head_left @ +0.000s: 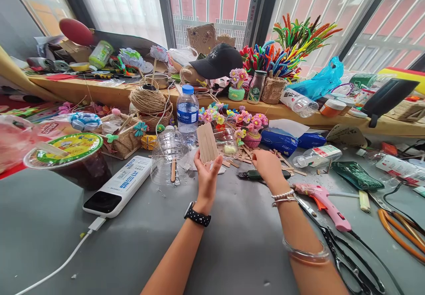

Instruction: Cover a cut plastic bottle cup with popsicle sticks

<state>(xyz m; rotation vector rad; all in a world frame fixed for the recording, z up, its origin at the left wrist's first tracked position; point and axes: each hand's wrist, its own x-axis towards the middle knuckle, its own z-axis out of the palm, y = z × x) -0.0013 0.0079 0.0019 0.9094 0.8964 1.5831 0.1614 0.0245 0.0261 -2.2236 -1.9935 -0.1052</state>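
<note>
My left hand [206, 180] grips a small flat panel of wooden craft sticks [207, 143] laid side by side, holding it upright with the thumb at its lower right corner. My right hand [268, 164] reaches over a loose pile of craft sticks [246, 154], its fingers curled together and pointing down. Whatever lies between those fingertips is hidden. Just below that hand rests a dark green utility knife [250, 175]. A cut clear plastic bottle [169, 155] stands left of the panel, with a single craft stick [173, 170] at it.
A pink glue gun [327, 204] and black scissors [345, 250] lie at the right. To the left are a white power bank [121, 186] with its cable and a lidded drink cup [78, 162]. A water bottle [187, 113] stands behind, before a crowded wooden shelf [229, 102].
</note>
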